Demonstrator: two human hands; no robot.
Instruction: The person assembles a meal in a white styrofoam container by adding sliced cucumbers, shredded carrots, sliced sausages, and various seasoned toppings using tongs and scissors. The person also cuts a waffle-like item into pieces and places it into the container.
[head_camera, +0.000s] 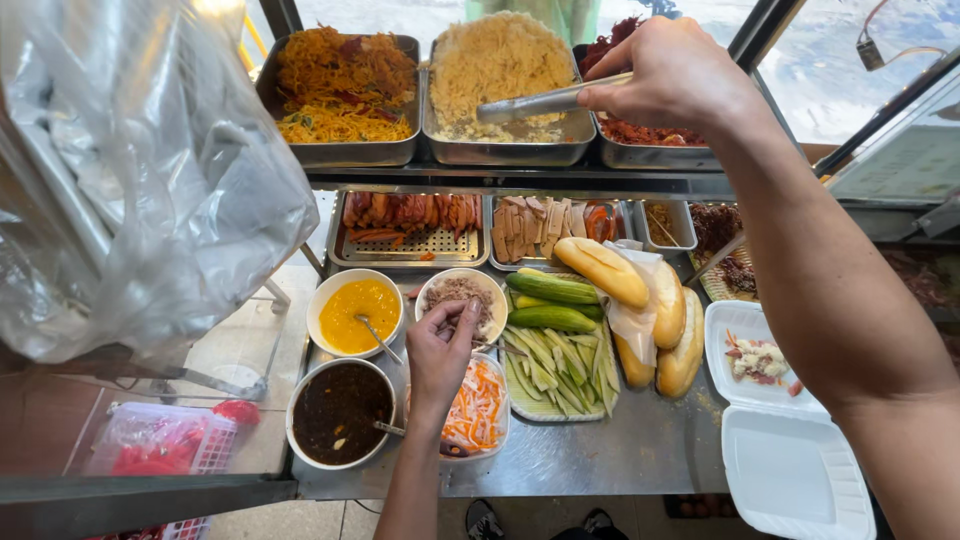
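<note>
My right hand (672, 78) is raised over the upper shelf, shut on metal tongs (540, 103) whose tips rest in a steel tray of pale shredded food (497, 62). My left hand (440, 345) hovers low over the counter with its fingers pinched together just above a small bowl of brown shredded meat (458, 292), beside a container of pickled carrot and radish (480, 410). An open white foam box (778, 420) with a little chopped food in it lies at the right, below my right forearm.
Steel trays hold orange noodles (342, 85), dark red shreds (645, 130), roast meat (410, 215) and sliced sausage (545, 225). Bowls of yellow sauce (355, 312) and dark sauce (340, 412), cucumbers (552, 300), bread rolls (640, 310) and a hanging plastic bag (130, 180) crowd the stall.
</note>
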